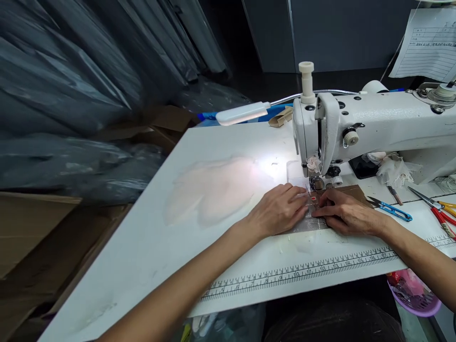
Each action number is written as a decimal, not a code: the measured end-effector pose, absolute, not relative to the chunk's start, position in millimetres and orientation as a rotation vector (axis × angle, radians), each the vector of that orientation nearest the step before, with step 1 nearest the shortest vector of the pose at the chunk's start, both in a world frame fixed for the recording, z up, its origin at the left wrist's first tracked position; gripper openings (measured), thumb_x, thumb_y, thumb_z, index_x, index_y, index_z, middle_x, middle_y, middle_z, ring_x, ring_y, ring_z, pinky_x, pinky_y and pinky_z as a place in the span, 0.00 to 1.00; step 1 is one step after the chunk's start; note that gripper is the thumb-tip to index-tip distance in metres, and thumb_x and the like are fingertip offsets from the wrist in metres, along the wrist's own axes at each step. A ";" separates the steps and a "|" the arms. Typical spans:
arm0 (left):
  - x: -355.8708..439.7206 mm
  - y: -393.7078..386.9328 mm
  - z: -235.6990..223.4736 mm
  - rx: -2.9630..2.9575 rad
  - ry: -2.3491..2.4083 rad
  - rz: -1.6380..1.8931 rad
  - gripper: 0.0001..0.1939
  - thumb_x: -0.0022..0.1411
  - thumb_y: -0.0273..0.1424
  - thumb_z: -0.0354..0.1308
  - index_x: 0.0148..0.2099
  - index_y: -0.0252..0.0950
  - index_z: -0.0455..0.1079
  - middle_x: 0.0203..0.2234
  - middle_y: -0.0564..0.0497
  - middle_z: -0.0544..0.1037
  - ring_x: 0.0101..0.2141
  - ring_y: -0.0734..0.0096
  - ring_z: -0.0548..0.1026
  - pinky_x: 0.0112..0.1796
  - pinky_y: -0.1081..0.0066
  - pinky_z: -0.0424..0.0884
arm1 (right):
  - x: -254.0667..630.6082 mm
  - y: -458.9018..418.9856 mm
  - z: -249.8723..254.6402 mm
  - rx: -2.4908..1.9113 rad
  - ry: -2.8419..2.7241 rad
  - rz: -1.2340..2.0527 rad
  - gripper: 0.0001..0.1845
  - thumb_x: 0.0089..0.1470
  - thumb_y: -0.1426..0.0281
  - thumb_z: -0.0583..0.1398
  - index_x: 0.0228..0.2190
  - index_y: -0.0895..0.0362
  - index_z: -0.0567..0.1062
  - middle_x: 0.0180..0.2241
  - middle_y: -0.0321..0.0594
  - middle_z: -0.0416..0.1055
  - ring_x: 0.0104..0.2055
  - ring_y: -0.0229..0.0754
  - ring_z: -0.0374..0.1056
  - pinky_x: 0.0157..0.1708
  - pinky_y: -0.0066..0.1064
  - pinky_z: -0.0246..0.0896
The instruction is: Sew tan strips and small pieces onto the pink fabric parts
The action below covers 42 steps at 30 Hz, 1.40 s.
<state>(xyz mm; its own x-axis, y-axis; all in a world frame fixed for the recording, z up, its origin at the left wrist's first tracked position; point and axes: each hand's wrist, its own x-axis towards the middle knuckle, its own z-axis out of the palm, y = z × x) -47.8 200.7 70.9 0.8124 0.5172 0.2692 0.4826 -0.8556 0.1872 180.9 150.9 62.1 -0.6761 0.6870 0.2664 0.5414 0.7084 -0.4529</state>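
A white sewing machine stands at the right of the table, with its presser foot just beyond my fingertips. My left hand lies palm down to the left of the foot, fingers stretched forward. On the other side, my right hand has its thumb and forefinger closed near the needle on a flat brown piece of material. Part of this piece is hidden under that hand. A small red mark shows between the hands, on the metal plate area in front of the foot.
Blue thread snips and scissors lie to the right. A lit lamp hangs over the white table. A printed ruler runs along the front edge. Below right hangs a purple basket. Plastic-covered goods stand at left.
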 end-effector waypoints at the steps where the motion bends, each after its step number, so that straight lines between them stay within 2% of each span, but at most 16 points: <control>1: -45.5 202.7 69.4 2.917 0.760 0.405 0.15 0.67 0.34 0.48 0.43 0.34 0.75 0.43 0.41 0.77 0.39 0.60 0.74 0.40 0.58 0.73 | 180.6 150.8 61.8 -0.943 -2.497 0.473 0.18 0.57 0.77 0.54 0.43 0.55 0.79 0.42 0.48 0.68 0.45 0.46 0.66 0.46 0.42 0.70; 7: -41.9 217.6 63.1 3.048 0.763 0.168 0.20 0.68 0.37 0.47 0.54 0.31 0.71 0.53 0.38 0.73 0.45 0.53 0.72 0.43 0.56 0.68 | 178.5 153.4 53.0 -0.988 -2.466 0.414 0.18 0.58 0.77 0.53 0.46 0.58 0.77 0.43 0.50 0.67 0.45 0.47 0.66 0.46 0.44 0.71; 12: -45.8 229.2 60.0 2.908 0.787 0.306 0.23 0.69 0.40 0.46 0.58 0.35 0.68 0.54 0.40 0.73 0.44 0.55 0.70 0.45 0.56 0.65 | 176.5 153.4 48.5 -1.070 -2.397 0.368 0.18 0.62 0.74 0.50 0.50 0.57 0.73 0.44 0.50 0.64 0.45 0.47 0.66 0.46 0.43 0.72; 15: -49.2 228.6 56.3 2.837 0.799 0.368 0.24 0.69 0.40 0.46 0.61 0.36 0.65 0.55 0.42 0.72 0.46 0.56 0.69 0.47 0.55 0.65 | 175.8 151.3 48.1 -1.079 -2.394 0.397 0.19 0.63 0.73 0.49 0.53 0.56 0.71 0.45 0.50 0.63 0.47 0.48 0.65 0.47 0.46 0.71; 19: -50.8 226.0 51.8 2.859 0.780 0.391 0.24 0.68 0.40 0.45 0.60 0.33 0.66 0.55 0.39 0.72 0.47 0.53 0.68 0.47 0.53 0.65 | 175.7 150.6 46.0 -1.103 -2.390 0.416 0.19 0.64 0.72 0.49 0.54 0.55 0.70 0.46 0.51 0.63 0.49 0.49 0.65 0.48 0.48 0.70; 25: -49.7 227.1 49.9 2.947 0.724 0.459 0.24 0.69 0.38 0.43 0.56 0.25 0.68 0.49 0.34 0.73 0.44 0.54 0.70 0.45 0.56 0.66 | 175.7 151.2 47.1 -1.081 -2.419 0.382 0.20 0.64 0.74 0.49 0.55 0.55 0.68 0.47 0.51 0.64 0.50 0.49 0.65 0.49 0.46 0.70; 33: -48.7 225.0 55.6 2.909 0.774 0.387 0.22 0.69 0.38 0.44 0.55 0.30 0.70 0.42 0.39 0.78 0.44 0.54 0.71 0.45 0.56 0.65 | 173.2 150.9 48.0 -1.095 -2.421 0.372 0.19 0.63 0.75 0.49 0.54 0.59 0.68 0.47 0.55 0.64 0.50 0.51 0.65 0.49 0.47 0.71; 42: -49.5 227.7 52.9 3.049 0.716 0.501 0.23 0.71 0.38 0.43 0.56 0.28 0.69 0.45 0.38 0.78 0.41 0.55 0.71 0.40 0.57 0.64 | 171.4 150.2 46.3 -1.099 -2.437 0.236 0.18 0.61 0.78 0.51 0.52 0.60 0.67 0.46 0.53 0.65 0.48 0.49 0.65 0.45 0.44 0.72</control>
<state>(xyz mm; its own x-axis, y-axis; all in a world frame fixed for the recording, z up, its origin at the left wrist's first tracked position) -49.5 227.7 52.9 0.8482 0.4293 0.3102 0.4389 -0.8976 0.0422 171.4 150.2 46.3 -0.5792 0.7441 0.3330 0.6664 0.6674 -0.3324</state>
